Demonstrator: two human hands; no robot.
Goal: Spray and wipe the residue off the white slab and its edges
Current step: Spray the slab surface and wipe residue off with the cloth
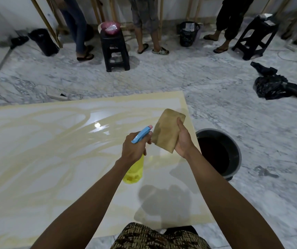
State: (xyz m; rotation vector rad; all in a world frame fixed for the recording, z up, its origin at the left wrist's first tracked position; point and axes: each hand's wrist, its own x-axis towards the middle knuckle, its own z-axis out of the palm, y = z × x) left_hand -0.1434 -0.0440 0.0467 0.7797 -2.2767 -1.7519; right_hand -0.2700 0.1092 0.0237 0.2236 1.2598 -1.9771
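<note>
We see the white slab lying flat on the marble floor, smeared with yellowish residue in swirls and along its edges, with a dark bucket just beside its edge at 3 o'clock. Above the slab's 2 o'clock corner, our left hand has its fingers curled round a yellow spray bottle with a blue nozzle. Our right hand grips a folded tan cloth.

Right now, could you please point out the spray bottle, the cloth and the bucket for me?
spray bottle [134, 171], head view, on its yellow body below the left hand.
cloth [165, 132], head view, on the middle of the folded tan face.
bucket [238, 155], head view, on its grey right rim.
</note>
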